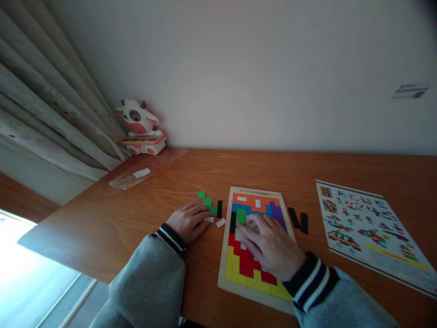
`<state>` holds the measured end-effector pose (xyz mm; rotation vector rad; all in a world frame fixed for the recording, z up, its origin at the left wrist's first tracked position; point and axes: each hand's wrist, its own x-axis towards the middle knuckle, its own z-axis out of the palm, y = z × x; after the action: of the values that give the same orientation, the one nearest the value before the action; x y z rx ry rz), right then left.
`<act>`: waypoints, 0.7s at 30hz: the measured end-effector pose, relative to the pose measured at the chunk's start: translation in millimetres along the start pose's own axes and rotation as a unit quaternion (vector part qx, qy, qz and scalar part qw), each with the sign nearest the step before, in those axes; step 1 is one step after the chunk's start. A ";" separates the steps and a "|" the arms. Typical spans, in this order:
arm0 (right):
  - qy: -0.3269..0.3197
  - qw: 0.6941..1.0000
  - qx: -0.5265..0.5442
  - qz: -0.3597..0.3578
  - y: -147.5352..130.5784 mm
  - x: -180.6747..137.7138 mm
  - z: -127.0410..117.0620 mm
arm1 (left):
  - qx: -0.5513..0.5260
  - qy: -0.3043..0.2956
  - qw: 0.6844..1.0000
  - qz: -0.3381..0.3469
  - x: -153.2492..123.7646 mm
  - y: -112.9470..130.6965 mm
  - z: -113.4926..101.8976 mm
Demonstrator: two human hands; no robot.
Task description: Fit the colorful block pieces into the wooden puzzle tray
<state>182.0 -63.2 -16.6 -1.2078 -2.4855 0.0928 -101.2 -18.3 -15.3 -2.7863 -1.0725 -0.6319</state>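
Observation:
A wooden puzzle board (223,269) lies on the table, partly filled with orange, blue, purple, green, red and yellow blocks. My right hand (269,243) rests flat on the board's middle, fingers stretched toward a green block (241,215). My left hand (188,221) lies palm down to the left of the board, fingertips touching a green piece (209,203) and a small white piece (209,219). Another white piece (221,222) and a black piece (219,208) lie between my left hand and the board.
Two black pieces (298,221) lie right of the board. A printed pattern sheet (368,230) sits at the far right. A cow toy (140,127) stands at the back left by a curtain, with a clear plastic bag (136,175) in front.

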 end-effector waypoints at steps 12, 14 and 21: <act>0.066 0.997 -0.003 0.040 31.4 -21.2 -20.7 | -0.008 -0.014 1.000 -0.023 -6.6 -7.5 -19.5; 0.077 0.996 -0.011 0.050 39.1 -30.7 -22.1 | -0.010 -0.011 1.000 -0.026 -11.2 -10.0 -21.2; 0.094 0.993 -0.016 0.067 55.6 -54.1 -29.4 | -0.016 -0.026 0.999 -0.026 -20.3 -17.3 -17.3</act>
<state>264.4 -72.8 -17.9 -1.3311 -2.2511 -0.0247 -132.1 -21.8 -9.0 -2.8255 -1.1580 -0.5899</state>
